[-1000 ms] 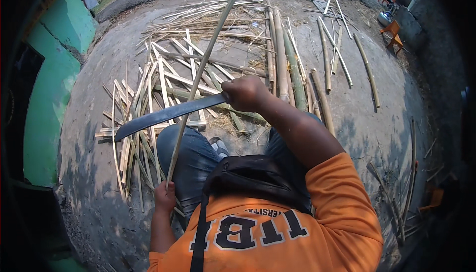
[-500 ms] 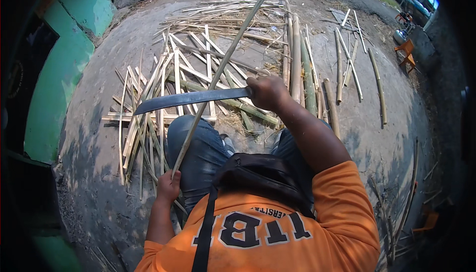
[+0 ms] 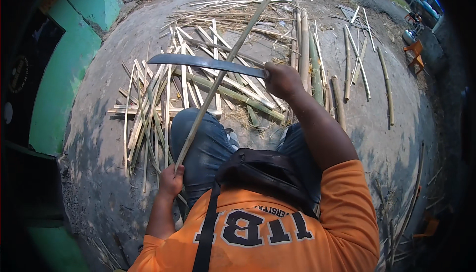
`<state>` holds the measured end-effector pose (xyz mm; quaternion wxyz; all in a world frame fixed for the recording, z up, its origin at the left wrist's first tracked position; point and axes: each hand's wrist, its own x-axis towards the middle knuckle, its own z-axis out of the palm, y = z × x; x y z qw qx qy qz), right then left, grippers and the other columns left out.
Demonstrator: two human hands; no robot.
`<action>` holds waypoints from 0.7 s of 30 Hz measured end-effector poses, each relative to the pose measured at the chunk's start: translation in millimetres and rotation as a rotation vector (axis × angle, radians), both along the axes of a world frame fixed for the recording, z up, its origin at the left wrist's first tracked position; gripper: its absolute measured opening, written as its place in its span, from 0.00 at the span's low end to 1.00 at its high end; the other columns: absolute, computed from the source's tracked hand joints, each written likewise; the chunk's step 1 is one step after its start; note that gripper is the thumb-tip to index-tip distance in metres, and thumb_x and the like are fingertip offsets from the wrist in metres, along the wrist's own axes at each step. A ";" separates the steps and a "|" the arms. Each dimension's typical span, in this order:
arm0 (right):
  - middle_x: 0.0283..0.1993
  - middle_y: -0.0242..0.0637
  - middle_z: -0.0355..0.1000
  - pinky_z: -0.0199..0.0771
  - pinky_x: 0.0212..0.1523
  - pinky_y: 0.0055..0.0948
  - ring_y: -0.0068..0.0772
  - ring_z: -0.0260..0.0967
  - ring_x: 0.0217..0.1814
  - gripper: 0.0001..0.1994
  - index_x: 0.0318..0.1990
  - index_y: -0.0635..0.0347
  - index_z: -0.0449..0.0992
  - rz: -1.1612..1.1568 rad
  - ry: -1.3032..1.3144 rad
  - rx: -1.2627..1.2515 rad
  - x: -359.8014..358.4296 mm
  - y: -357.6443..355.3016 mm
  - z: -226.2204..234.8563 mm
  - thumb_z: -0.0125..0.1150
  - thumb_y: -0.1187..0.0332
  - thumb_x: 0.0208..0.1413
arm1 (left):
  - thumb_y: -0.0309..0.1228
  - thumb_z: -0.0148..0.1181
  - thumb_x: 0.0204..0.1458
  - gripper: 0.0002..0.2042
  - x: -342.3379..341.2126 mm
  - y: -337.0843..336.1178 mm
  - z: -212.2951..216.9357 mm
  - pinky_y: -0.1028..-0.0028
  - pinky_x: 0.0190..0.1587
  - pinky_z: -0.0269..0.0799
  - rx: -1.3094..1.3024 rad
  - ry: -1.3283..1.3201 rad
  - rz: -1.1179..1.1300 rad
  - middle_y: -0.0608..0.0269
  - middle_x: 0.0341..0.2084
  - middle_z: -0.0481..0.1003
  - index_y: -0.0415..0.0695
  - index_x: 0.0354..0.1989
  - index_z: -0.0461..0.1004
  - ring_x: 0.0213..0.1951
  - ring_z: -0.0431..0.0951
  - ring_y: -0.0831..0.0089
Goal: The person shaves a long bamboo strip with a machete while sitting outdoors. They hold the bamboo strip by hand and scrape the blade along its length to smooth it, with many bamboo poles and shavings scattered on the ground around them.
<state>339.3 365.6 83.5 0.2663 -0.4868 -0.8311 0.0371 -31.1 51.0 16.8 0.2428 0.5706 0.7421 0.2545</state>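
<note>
My right hand (image 3: 283,80) is closed round the handle of a machete (image 3: 208,64), its long blade pointing left. The blade crosses a long bamboo strip (image 3: 204,108) partway along its length; whether the two touch I cannot tell. Near its lower end, my left hand (image 3: 171,180) grips the strip beside my left knee. From there the strip slants up and away to the right, over the split bamboo on the ground.
Many pale split bamboo strips (image 3: 148,108) lie piled ahead and to the left. Whole bamboo poles (image 3: 303,49) rest beyond my right hand, with loose poles (image 3: 386,86) farther right. An orange chair (image 3: 414,55) stands at the far right, a green wall (image 3: 64,91) at left.
My right hand has moved slightly up and right. The machete's tip has swung upward, so the blade now tilts up toward the left. My left hand still holds the strip.
</note>
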 end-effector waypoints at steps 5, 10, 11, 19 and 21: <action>0.30 0.52 0.77 0.76 0.38 0.56 0.61 0.76 0.35 0.06 0.35 0.55 0.78 -0.235 0.219 0.002 26.2 22.3 -2.7 0.58 0.64 0.57 | 0.57 0.52 0.65 0.29 0.9 0.3 9.6 0.57 0.31 0.70 -0.045 0.080 0.024 0.45 0.20 0.74 0.37 0.30 0.74 0.28 0.78 0.44; 0.28 0.49 0.77 0.76 0.36 0.54 0.58 0.76 0.33 0.06 0.35 0.53 0.77 0.018 0.119 0.014 9.7 -10.2 0.9 0.59 0.63 0.58 | 0.57 0.52 0.65 0.30 0.3 -3.9 -3.5 0.55 0.30 0.69 0.044 0.057 0.003 0.42 0.20 0.73 0.36 0.28 0.73 0.28 0.77 0.39; 0.28 0.47 0.77 0.77 0.35 0.52 0.56 0.77 0.33 0.06 0.34 0.53 0.77 0.064 0.029 0.066 6.0 -18.0 4.7 0.60 0.63 0.57 | 0.57 0.52 0.65 0.31 1.4 -4.5 -5.1 0.55 0.29 0.68 0.045 0.056 0.005 0.42 0.18 0.72 0.35 0.27 0.72 0.27 0.77 0.40; 0.28 0.49 0.76 0.75 0.34 0.55 0.59 0.76 0.32 0.05 0.35 0.53 0.76 -0.001 0.057 -0.003 9.1 8.5 -7.3 0.58 0.64 0.57 | 0.60 0.49 0.65 0.33 -1.1 1.1 -2.7 0.57 0.26 0.65 0.047 -0.003 -0.057 0.47 0.14 0.68 0.36 0.25 0.69 0.21 0.74 0.50; 0.28 0.49 0.76 0.75 0.34 0.55 0.59 0.76 0.32 0.05 0.35 0.53 0.76 0.010 0.058 0.000 8.9 8.0 -9.5 0.57 0.65 0.57 | 0.61 0.48 0.65 0.34 -3.4 0.3 -5.9 0.58 0.26 0.65 0.022 -0.007 -0.040 0.48 0.14 0.68 0.36 0.25 0.69 0.20 0.74 0.52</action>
